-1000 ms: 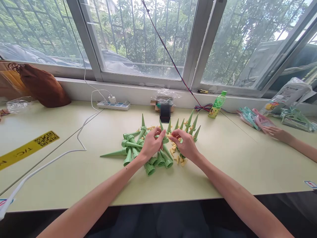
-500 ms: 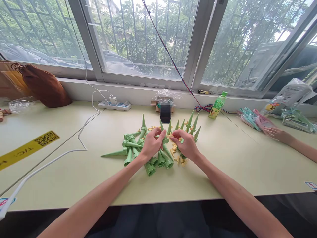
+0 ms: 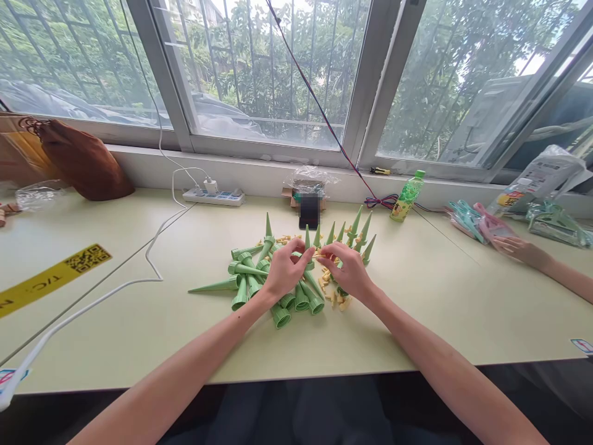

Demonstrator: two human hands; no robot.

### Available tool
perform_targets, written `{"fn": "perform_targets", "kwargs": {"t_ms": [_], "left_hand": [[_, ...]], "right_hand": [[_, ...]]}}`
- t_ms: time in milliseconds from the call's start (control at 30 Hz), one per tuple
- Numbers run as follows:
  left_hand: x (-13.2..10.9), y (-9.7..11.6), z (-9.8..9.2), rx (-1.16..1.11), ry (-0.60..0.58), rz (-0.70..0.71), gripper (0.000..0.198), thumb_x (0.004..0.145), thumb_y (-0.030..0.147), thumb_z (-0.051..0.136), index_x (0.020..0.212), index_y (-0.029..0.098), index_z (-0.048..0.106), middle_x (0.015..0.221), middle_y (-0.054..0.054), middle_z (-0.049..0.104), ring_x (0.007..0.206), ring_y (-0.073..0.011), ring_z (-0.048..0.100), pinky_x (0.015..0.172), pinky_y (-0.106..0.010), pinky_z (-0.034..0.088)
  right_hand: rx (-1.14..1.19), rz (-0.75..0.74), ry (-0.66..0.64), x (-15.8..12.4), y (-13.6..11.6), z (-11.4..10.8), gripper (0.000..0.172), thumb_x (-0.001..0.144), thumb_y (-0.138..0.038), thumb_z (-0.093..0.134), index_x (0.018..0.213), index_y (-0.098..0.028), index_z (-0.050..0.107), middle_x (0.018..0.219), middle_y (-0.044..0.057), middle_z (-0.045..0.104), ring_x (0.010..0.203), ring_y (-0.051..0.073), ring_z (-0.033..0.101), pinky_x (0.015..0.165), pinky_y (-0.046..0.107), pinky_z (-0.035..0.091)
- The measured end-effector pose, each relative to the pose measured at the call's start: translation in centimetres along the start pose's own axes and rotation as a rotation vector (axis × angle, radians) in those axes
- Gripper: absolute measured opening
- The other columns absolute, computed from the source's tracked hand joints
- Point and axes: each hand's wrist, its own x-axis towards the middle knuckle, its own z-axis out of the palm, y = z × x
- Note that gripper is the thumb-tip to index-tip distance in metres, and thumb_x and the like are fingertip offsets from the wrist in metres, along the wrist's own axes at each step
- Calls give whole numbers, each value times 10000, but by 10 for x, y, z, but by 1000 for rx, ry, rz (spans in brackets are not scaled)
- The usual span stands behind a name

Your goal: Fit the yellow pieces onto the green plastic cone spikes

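My left hand (image 3: 288,270) is closed on a green plant watering spike (image 3: 307,237), its pointed end up; fingers hide part of it. Facing it, my right hand (image 3: 346,269) pinches a small yellow valve piece (image 3: 318,253) close to the spike's side. Whether the two touch, I cannot tell. Under and left of my left hand lies a pile of green spikes (image 3: 239,282), several showing their hollow threaded ends. Behind my right hand, several spikes (image 3: 356,224) stand point up. Loose yellow pieces (image 3: 343,303) are scattered below and between my hands.
A phone (image 3: 309,213) leans on a small box at the back. Further right are a green-labelled bottle (image 3: 407,196) and wrapped pink and teal items (image 3: 491,224), with another person's hand (image 3: 519,250) beside them. A power strip (image 3: 215,196) and white cable lie left.
The spike in my left hand has tipped slightly to the right and looks more upright. Both hands have stayed almost in place.
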Motion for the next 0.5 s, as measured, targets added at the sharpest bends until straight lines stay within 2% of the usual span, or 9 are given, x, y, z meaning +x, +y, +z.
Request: {"fn": "perform_targets", "kwargs": {"t_ms": [167, 333, 500], "left_hand": [[-1, 0, 1, 31, 3, 18, 299, 845, 468, 582, 784, 191, 487, 692, 22, 548, 403, -54, 450, 373, -186, 370], [-1, 0, 1, 45, 10, 39, 281, 849, 457, 579, 809, 184, 524, 751, 2, 569, 439, -65, 501, 379, -189, 382], [0, 2, 1, 70, -18, 89, 279, 861, 454, 565, 857, 174, 567, 822, -21, 616, 484, -78, 550, 414, -192, 430]], "right_hand": [[-3, 16, -13, 0, 1, 0, 131, 913, -325, 551, 886, -209, 605, 814, 36, 622, 751, 168, 580, 716, 293, 468], [39, 50, 28, 0, -3, 0, 176, 927, -328, 515, 861, -198, 614, 816, 31, 649, 734, 152, 589, 698, 276, 475], [76, 111, 61, 1, -6, -1, 236, 923, -346, 506, 790, -189, 622, 727, 15, 650, 669, 144, 596, 665, 265, 481]]}}
